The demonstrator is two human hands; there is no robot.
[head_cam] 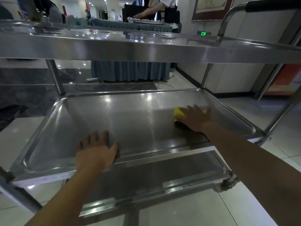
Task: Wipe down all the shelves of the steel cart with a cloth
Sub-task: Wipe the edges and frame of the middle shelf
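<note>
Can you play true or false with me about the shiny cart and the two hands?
1. The right hand presses flat on a yellow cloth. True.
2. The yellow cloth lies on the top steel shelf. False: it lies on the middle steel shelf, near its right side.
3. The left hand holds a second cloth. False: it holds nothing and rests with its fingers spread at the middle shelf's near edge.
4. A lower steel shelf sits under the one being wiped. True.
5. The black-gripped cart handle is at the upper left. False: it is at the upper right.
</note>
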